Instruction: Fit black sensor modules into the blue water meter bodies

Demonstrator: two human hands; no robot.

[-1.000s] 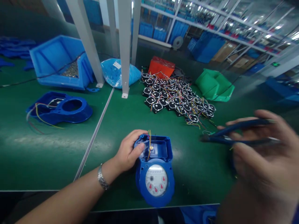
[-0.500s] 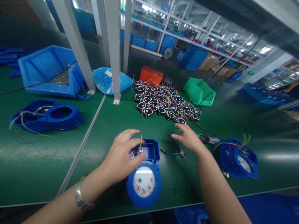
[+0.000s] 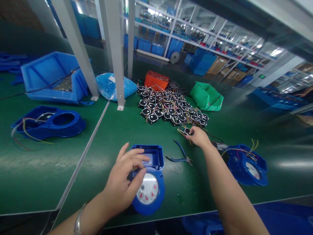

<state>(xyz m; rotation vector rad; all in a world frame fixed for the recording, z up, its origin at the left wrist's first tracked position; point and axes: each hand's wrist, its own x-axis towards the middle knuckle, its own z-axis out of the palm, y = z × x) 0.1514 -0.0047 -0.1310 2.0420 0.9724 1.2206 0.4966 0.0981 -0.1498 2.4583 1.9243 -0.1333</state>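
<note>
A blue water meter (image 3: pixel 160 192) with a white dial lies in front of me, its rectangular compartment (image 3: pixel 153 159) uncovered. My left hand (image 3: pixel 124 174) is over its left side, thumb and forefinger nearly together around thin yellow wires (image 3: pixel 134 169). Their lower ends are hidden behind the fingers. Farther forward, my right hand (image 3: pixel 199 136) pinches a small black module (image 3: pixel 187 131) with coloured wires, at the near edge of a pile of similar modules (image 3: pixel 168 106). Blue-handled cutting pliers (image 3: pixel 183 156) lie spread between the meter and my right hand.
Another blue meter (image 3: pixel 246 166) with loose wires lies at right, and a blue housing (image 3: pixel 49 122) with wires at left. Behind are a blue bin (image 3: pixel 39 88) of small metal parts, a blue bag (image 3: pixel 105 86), an orange box (image 3: pixel 156 80), a green bin (image 3: pixel 205 96) and upright posts (image 3: pixel 114 55).
My right hand has moved forward to the pile's edge and closed on a black module. My left hand has drawn left and toward me, the yellow wires going with it.
</note>
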